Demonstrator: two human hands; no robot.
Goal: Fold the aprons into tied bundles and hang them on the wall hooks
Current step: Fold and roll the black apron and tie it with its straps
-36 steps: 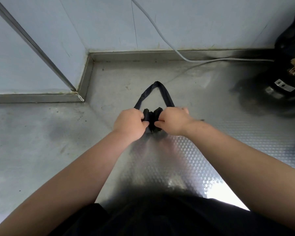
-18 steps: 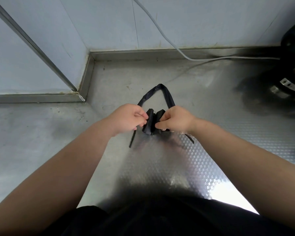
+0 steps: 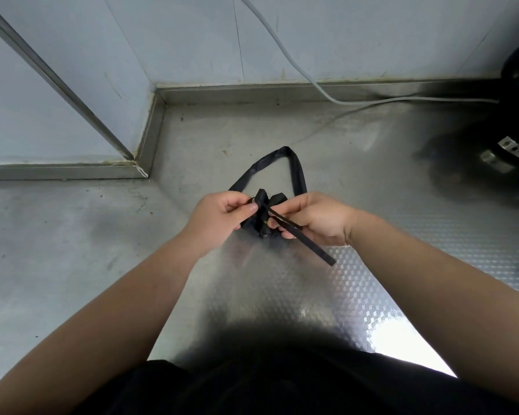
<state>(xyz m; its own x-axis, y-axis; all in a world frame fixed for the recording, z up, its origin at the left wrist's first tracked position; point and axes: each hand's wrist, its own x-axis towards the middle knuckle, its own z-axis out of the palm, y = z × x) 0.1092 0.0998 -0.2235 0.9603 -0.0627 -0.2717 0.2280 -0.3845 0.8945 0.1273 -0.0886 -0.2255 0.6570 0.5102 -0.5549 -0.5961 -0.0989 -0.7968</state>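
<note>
A black apron, rolled into a small bundle, is held just above the steel counter. Its neck loop lies on the counter beyond the bundle. My left hand pinches the bundle's left side between thumb and fingers. My right hand grips the right side, with fingers curled under it. A black tie strap runs from the bundle across my right palm and sticks out toward the lower right. No wall hooks are in view.
Grey wall panels and a steel upstand close the counter at the back and left. A white cable runs down the wall and along the back. A black round appliance stands at the far right.
The hands have parted slightly on the bundle. A tie strap that hung at the left half a second ago now crosses over my right hand toward the lower right.
</note>
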